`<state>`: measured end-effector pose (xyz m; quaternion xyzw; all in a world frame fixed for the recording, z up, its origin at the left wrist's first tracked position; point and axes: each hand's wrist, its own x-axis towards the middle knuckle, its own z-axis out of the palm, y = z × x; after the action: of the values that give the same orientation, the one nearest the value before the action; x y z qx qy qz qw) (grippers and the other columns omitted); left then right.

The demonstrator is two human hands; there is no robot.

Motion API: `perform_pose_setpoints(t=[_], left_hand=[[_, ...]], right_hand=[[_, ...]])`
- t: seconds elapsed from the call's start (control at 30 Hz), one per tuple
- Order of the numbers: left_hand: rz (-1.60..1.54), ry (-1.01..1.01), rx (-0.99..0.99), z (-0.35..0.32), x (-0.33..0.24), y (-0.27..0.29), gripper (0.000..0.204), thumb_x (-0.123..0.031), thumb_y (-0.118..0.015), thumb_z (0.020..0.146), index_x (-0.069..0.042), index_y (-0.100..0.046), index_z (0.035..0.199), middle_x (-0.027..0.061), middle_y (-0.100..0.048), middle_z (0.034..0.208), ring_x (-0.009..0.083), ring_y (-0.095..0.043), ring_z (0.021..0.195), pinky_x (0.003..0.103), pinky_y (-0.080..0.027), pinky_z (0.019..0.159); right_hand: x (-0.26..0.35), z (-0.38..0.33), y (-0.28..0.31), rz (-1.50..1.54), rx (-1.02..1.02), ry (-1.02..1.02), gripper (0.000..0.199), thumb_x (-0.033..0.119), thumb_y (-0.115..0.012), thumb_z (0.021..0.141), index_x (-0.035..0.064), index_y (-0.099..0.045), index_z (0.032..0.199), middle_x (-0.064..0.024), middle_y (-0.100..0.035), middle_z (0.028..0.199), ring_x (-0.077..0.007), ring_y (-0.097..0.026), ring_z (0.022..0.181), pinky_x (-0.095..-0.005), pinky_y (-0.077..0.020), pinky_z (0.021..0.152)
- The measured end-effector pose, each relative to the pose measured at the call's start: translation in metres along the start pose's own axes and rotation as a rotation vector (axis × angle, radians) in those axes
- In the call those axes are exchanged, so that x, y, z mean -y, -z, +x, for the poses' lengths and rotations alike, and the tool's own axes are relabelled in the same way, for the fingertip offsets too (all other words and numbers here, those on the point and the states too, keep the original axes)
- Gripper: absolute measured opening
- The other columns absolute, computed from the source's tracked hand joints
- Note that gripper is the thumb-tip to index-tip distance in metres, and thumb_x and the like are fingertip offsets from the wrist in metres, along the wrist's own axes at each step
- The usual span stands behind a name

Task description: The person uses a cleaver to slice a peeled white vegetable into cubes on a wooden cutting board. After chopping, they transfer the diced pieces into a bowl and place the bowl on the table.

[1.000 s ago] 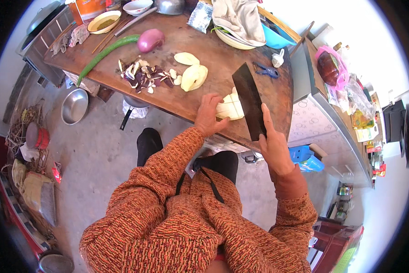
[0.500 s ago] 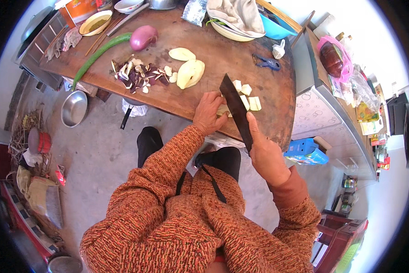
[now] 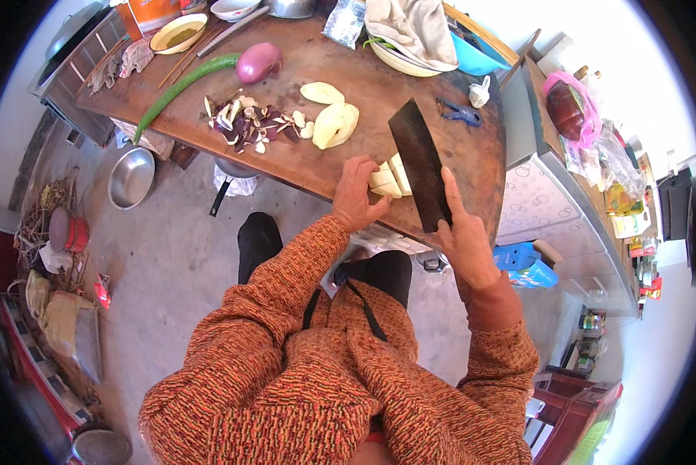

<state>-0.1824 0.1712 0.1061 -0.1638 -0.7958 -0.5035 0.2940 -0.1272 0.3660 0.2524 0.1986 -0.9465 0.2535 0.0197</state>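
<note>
Because the cleaver (image 3: 419,164) stands on edge in front of them, part of the pale vegetable pieces (image 3: 387,180) is hidden behind its dark blade, and where the blade meets the wood cannot be made out. The right hand (image 3: 463,236) wraps the handle, which is covered by the palm and curled fingers, with the forefinger laid along the blade's back. The left hand (image 3: 356,194) rests beside the pieces, its fingers bent over them and touching them from the left; the fingertips are partly hidden. The pieces lie close to the near edge of the round wooden table (image 3: 301,167), just above the person's knees.

Further in, two larger peeled halves (image 3: 334,124) lie apart from the cut pieces, with a heap of purple peelings (image 3: 247,124) to their left, a red onion (image 3: 256,62) and a long green vegetable (image 3: 181,84) beyond. A blue peeler (image 3: 460,115) lies right of the blade.

The far rim of the table is crowded with bowls and a cloth (image 3: 410,27), some cut off by the picture's top edge. Bare wood shows between the peelings and the near edge. On the floor to the left sits a metal basin (image 3: 131,177).
</note>
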Motion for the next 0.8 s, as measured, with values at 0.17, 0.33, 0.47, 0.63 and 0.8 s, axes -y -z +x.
perform_pose_setpoints(t=[0.17,0.33,0.47,0.63,0.8], left_hand=[[-0.003,-0.012,-0.048,-0.005,0.002,0.000,0.048,-0.018,-0.071,0.069,-0.002,-0.049,0.108,0.0191,-0.048,0.113,0.0377,-0.046,0.106,0.044,-0.040,0.091],[0.035,0.003,0.021,0.000,-0.005,0.001,0.035,-0.014,-0.067,0.072,-0.002,-0.053,0.101,0.0175,-0.051,0.109,0.0364,-0.048,0.103,0.042,-0.043,0.086],[0.070,-0.024,0.035,0.000,-0.003,-0.001,0.031,-0.012,-0.065,0.073,-0.002,-0.055,0.100,0.0161,-0.052,0.108,0.0360,-0.049,0.101,0.042,-0.043,0.086],[0.084,-0.003,0.065,0.002,-0.003,-0.001,0.031,-0.014,-0.064,0.072,-0.003,-0.055,0.100,0.0155,-0.052,0.105,0.0362,-0.048,0.098,0.043,-0.042,0.085],[0.102,0.004,0.076,0.002,-0.007,-0.001,0.032,-0.013,-0.066,0.071,-0.003,-0.054,0.099,0.0163,-0.052,0.106,0.0372,-0.048,0.098,0.044,-0.043,0.085]], right_hand=[[0.029,-0.016,0.002,-0.057,0.090,-0.038,0.082,-0.007,-0.048,0.079,0.0178,-0.018,0.151,-0.0300,-0.059,0.073,-0.0478,-0.059,0.070,-0.0534,-0.0434,0.062],[0.026,-0.024,-0.005,-0.057,0.075,0.040,0.082,-0.007,-0.049,0.078,0.0144,-0.019,0.151,-0.0299,-0.059,0.076,-0.0479,-0.059,0.071,-0.0533,-0.0442,0.062],[0.026,-0.024,-0.008,-0.110,0.162,-0.020,0.084,-0.007,-0.049,0.077,0.0116,-0.014,0.151,-0.0275,-0.061,0.077,-0.0453,-0.061,0.070,-0.0532,-0.0463,0.061],[0.020,-0.019,-0.020,-0.202,0.166,0.039,0.086,-0.005,-0.048,0.078,0.0088,-0.008,0.152,-0.0215,-0.062,0.074,-0.0412,-0.061,0.066,-0.0509,-0.0480,0.058],[0.006,-0.006,-0.041,-0.204,0.171,0.068,0.088,-0.004,-0.050,0.077,0.0092,-0.006,0.152,-0.0198,-0.062,0.073,-0.0404,-0.061,0.065,-0.0504,-0.0484,0.057]])
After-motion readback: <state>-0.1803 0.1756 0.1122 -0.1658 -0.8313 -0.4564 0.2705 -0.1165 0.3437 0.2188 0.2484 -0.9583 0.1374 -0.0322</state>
